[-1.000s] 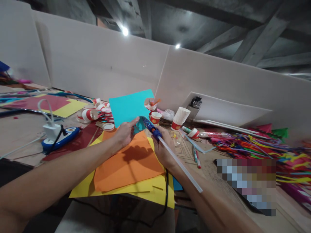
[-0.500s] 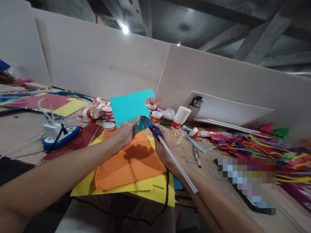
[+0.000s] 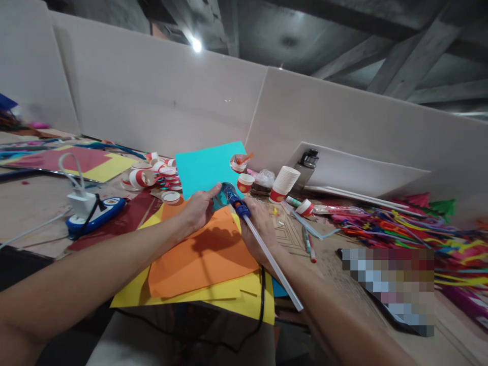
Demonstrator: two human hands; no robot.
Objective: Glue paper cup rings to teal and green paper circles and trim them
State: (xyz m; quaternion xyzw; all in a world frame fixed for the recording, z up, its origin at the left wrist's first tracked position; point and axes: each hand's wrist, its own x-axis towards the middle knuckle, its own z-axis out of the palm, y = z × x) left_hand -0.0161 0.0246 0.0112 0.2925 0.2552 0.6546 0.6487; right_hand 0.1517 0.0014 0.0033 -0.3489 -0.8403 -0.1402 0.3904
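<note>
My left hand (image 3: pixel 199 209) grips the lower edge of a bright blue sheet of paper (image 3: pixel 206 165), its thumb pressed on the front and the other fingers behind. The sheet stands tilted up. In my right hand (image 3: pixel 261 229) is a blue hot glue gun (image 3: pixel 239 207), its nozzle end right by the sheet's lower part near my left thumb. Whether the tip touches the paper I cannot tell. A long translucent glue stick (image 3: pixel 274 264) sticks out of the gun's back. Beneath my hands lie an orange sheet (image 3: pixel 206 259) and yellow sheets (image 3: pixel 129 284).
Behind the right hand stand a paper cup (image 3: pixel 245 183) and a cup stack (image 3: pixel 284 184). A blue power strip (image 3: pixel 95 217) lies left, near more red-and-white cup pieces (image 3: pixel 141 179). Colourful pipe cleaners (image 3: pixel 404 229) and a pixelated device (image 3: pixel 389 290) are right. A black cord (image 3: pixel 262 300) hangs below.
The blue sheet has shifted slightly right and down. The glue gun has swung a little, its glue stick's rear end moving left and down. Both hands keep their holds.
</note>
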